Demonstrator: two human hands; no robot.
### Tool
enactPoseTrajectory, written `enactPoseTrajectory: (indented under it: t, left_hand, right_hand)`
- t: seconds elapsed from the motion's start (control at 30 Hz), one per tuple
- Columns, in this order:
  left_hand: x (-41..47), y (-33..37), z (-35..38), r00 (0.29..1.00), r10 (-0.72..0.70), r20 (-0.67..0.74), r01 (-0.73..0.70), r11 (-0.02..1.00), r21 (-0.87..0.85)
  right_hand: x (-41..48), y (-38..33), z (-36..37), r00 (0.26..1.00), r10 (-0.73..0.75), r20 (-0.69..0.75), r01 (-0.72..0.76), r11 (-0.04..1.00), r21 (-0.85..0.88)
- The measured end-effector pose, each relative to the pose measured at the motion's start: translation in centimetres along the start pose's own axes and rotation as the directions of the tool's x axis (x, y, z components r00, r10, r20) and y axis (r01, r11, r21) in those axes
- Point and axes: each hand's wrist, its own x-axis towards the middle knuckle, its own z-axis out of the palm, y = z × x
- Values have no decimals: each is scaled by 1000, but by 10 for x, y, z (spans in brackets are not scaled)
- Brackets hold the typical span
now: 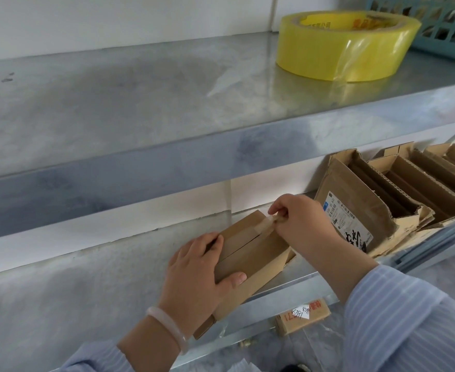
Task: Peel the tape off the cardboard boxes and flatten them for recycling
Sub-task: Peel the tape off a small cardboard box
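Observation:
A small brown cardboard box (pixel 250 253) lies on the lower metal shelf (pixel 87 285), its near end over the shelf's front edge. My left hand (pixel 196 267) presses down on its near end, thumb along the side. My right hand (pixel 298 218) pinches a strip of clear tape (pixel 265 224) at the box's far end, where the tape lifts off the top seam. The box's top flaps are closed.
A stack of flattened cardboard boxes (pixel 398 197), the front one bearing a shipping label, leans at the right of the lower shelf. On the upper shelf stand a yellow tape roll (pixel 341 47) and a teal basket (pixel 446 25). A small labelled box (pixel 302 318) lies on the floor below.

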Motion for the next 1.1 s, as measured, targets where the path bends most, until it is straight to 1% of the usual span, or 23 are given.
enactPoseTrajectory:
  t: [0.07, 0.1, 0.2, 0.27, 0.3, 0.33, 0.4, 0.43, 0.53, 0.57, 0.6, 0.7, 0.73, 0.83, 0.9, 1.0, 1.07, 1.1]
  left_hand:
    - [0, 0, 0, 1000, -4, 3, 4, 1000, 2]
    - [0, 0, 0, 1000, -7, 7, 7, 1000, 6]
    - [1, 1, 0, 1000, -17, 7, 17, 1000, -9]
    - [1, 1, 0, 1000, -21, 12, 21, 1000, -16]
    - [1, 1, 0, 1000, -21, 9, 21, 1000, -21]
    - [1, 1, 0, 1000, -20, 5, 20, 1000, -24]
    - [1, 1, -1, 1000, -19, 9, 19, 1000, -18]
    - [0, 1, -1, 1000, -20, 11, 20, 1000, -17]
    - [0, 2, -2, 999, -29, 15, 29, 999, -17]
    - [0, 2, -2, 999, -30, 20, 30, 999, -11]
    - [0, 2, -2, 999, -32, 24, 32, 999, -5]
    - [1, 2, -2, 999, -36, 24, 36, 999, -9]
    - [1, 2, -2, 999, -36, 24, 36, 999, -14]
    - [1, 2, -2, 999, -37, 27, 37, 999, -22]
    - [2, 3, -6, 999, -28, 29, 28, 1000, 0]
    - [10, 13, -10, 998, -22, 56, 19, 998, 59]
    - [15, 23, -7, 996, -33, 85, 24, 994, 103]
    - [16, 28, -4, 994, -40, 100, 27, 991, 134]
  right_hand:
    - [-2, 4, 5, 995, -86, -56, 81, 993, -83]
    - [-4, 5, 9, 987, -147, -58, 140, 985, -102]
    - [-12, 7, 21, 933, -350, -87, 338, 933, -121]
    - [-17, 8, 28, 893, -431, -132, 418, 901, -116]
    - [-18, 9, 30, 886, -445, -131, 433, 894, -110]
    - [-19, 9, 32, 890, -439, -121, 430, 898, -93]
    - [-20, 9, 31, 925, -371, -86, 371, 929, -17]
    - [-19, 9, 30, 935, -340, -99, 345, 938, 33]
    - [-13, 10, 26, 938, -260, -229, 300, 940, 162]
    - [-12, 9, 24, 936, -265, -232, 306, 938, 165]
    - [-11, 8, 22, 939, -286, -191, 317, 935, 158]
    - [-11, 6, 22, 947, -321, 22, 318, 944, 86]
    - [-10, 6, 21, 951, -304, 62, 300, 952, 67]
    - [-6, 3, 15, 965, -232, 126, 220, 970, 101]
    - [-3, 1, 15, 958, -226, 179, 224, 974, 31]
    - [-4, -3, 17, 958, -236, 160, 246, 968, -42]
    - [-5, -1, 20, 972, -218, 94, 221, 975, -24]
    - [-7, 1, 20, 981, -190, 39, 190, 982, 19]
